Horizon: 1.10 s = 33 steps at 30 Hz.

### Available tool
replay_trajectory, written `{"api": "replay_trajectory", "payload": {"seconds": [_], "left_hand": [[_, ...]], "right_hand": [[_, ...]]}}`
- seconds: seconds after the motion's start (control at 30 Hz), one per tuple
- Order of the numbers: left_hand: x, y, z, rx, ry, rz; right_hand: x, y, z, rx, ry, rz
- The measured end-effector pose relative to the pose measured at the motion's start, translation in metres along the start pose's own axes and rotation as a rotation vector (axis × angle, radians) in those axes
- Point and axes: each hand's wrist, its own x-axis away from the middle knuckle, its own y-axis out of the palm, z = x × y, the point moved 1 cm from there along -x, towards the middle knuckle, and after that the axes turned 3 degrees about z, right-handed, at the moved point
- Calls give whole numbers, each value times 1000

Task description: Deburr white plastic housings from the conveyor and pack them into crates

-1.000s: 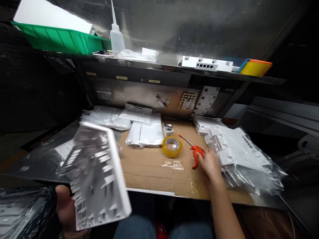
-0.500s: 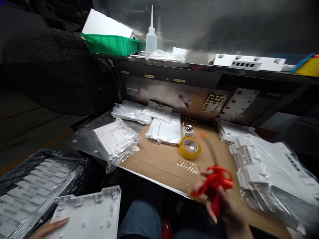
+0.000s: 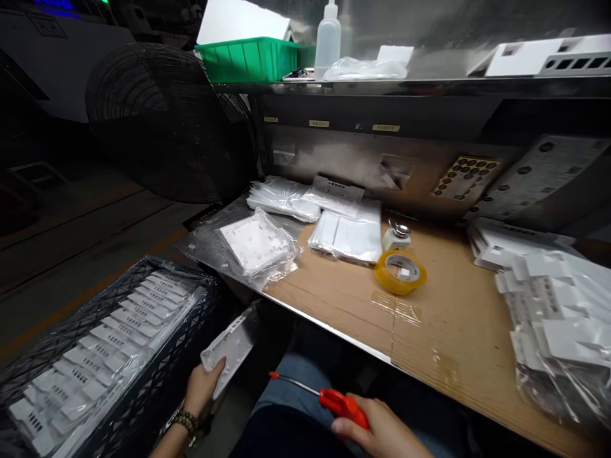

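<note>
My left hand [image 3: 202, 385] grips a white plastic panel [image 3: 231, 352] by its lower edge, thumb on the inner face. The panel is tilted below the table's front edge, beside the crate. A red air blow gun [image 3: 342, 405] with a thin metal nozzle and orange-red tip is in my right hand [image 3: 377, 427], fingers wrapped round its handle. Its nozzle points left over my lap, toward the panel but apart from it. Part of the gun's body is hidden by my hand.
At left, a dark crate [image 3: 188, 331] holds several bagged white panels [image 3: 102, 352]. On the cardboard-topped table [image 3: 334, 298] are a tape roll [image 3: 382, 275], a pump bottle [image 3: 396, 239], plastic bags [image 3: 344, 237], a bagged panel [image 3: 258, 245] and stacked panels [image 3: 563, 305]. A fan [image 3: 167, 121] stands behind.
My right hand has brought the air blow gun down and left, from above the table to over my lap. My left hand has turned the panel edge-on. The view has swung left.
</note>
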Motion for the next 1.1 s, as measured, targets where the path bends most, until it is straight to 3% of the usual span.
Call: {"api": "replay_trajectory", "payload": {"seconds": [0.13,0.2,0.27,0.37,0.47,0.57,0.7,0.8,1.0,1.1], "left_hand": [[-8,-16,23,-116,233,-231],[-8,-15,29,-123,281,-336],[-7,-9,28,-95,288,-371],[-5,7,15,-7,204,-250],[-6,26,-4,124,-10,-47],[-6,40,-16,285,-226,26],[3,42,-19,459,-391,35],[13,41,-17,521,-434,7],[31,29,-7,395,-444,-93],[42,5,0,257,-403,-163]], "right_hand": [[6,-19,-4,-36,-6,-15],[4,-22,-7,-28,-8,-47],[2,-23,-7,28,17,-11],[-1,-21,-8,83,47,49],[0,-17,-11,53,19,-27],[3,-14,-15,126,50,-9],[8,-12,-18,119,27,-71],[11,-13,-20,161,36,-2],[13,-11,-22,214,56,34],[25,-27,-19,-107,29,-49]]}}
